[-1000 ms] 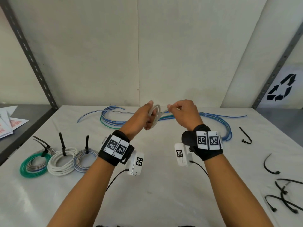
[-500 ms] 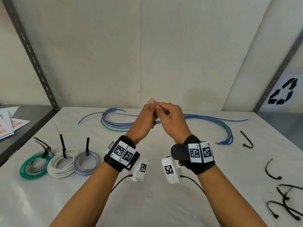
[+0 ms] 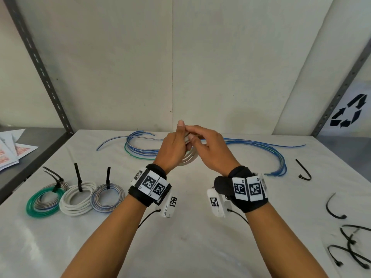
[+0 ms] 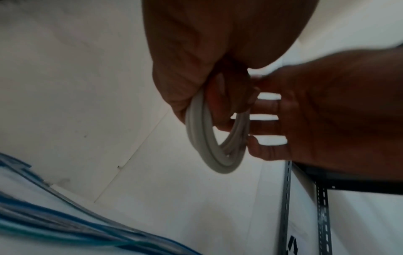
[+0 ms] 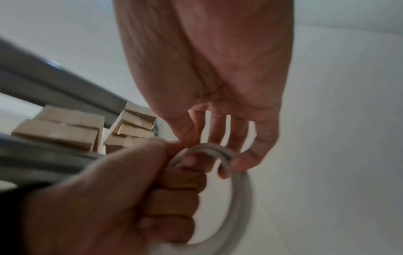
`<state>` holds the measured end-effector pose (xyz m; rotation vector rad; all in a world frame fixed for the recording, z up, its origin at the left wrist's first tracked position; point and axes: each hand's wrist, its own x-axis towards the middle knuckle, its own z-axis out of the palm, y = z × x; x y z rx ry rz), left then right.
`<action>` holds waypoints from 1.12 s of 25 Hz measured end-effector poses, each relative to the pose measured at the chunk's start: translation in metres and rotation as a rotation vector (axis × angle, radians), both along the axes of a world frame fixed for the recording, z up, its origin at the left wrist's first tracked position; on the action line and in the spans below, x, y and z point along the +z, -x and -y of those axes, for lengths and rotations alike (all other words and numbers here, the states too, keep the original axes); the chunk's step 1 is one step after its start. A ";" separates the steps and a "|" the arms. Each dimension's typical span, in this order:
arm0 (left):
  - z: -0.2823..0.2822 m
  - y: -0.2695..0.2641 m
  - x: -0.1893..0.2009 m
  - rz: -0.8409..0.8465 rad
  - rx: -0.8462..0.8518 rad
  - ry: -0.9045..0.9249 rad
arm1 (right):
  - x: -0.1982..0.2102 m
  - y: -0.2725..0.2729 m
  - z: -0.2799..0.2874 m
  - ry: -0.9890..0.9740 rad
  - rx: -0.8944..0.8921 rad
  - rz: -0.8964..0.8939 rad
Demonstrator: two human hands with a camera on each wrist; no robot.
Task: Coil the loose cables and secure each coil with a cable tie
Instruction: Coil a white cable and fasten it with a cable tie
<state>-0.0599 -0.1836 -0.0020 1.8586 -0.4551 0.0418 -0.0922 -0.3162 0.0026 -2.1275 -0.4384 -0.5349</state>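
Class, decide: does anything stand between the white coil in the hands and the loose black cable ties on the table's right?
Nothing blocks it. The left hand and right hand hold the white coil above the table; only the flat bend of the loose blue cables lies before the nearest cable tie.

Bare table [image 3: 190, 247] between tied coils [image 3: 68, 205] and loose ties [image 3: 351, 242]
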 end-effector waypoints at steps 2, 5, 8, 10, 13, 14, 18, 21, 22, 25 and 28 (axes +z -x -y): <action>-0.003 -0.001 0.001 0.010 -0.003 0.024 | 0.001 0.000 0.002 0.001 -0.011 0.080; -0.009 -0.009 -0.005 0.037 0.007 0.064 | -0.005 -0.001 0.004 0.040 -0.046 0.121; -0.013 -0.011 -0.010 -0.021 0.017 0.165 | -0.012 -0.004 0.006 0.053 -0.060 0.059; -0.015 -0.009 -0.008 -0.008 0.023 0.201 | -0.014 -0.005 0.005 -0.026 -0.071 0.060; -0.017 -0.016 -0.006 0.058 0.043 0.234 | -0.013 -0.004 0.001 -0.164 -0.094 0.085; -0.018 -0.020 -0.008 0.058 0.059 0.232 | -0.014 -0.004 -0.001 -0.187 -0.101 0.082; -0.010 -0.018 -0.014 0.024 0.131 0.316 | -0.016 -0.007 -0.004 -0.229 -0.140 0.066; 0.006 -0.019 -0.017 -0.163 0.100 0.409 | -0.017 -0.008 0.002 -0.263 -0.180 0.059; 0.011 -0.021 -0.016 -0.227 0.097 0.441 | -0.016 -0.008 0.004 -0.263 -0.186 0.055; 0.030 -0.025 -0.015 -0.244 0.099 0.426 | -0.013 -0.010 0.023 -0.286 -0.185 -0.020; 0.056 -0.031 -0.021 -0.147 0.033 0.260 | -0.005 -0.003 0.065 -0.304 -0.121 -0.292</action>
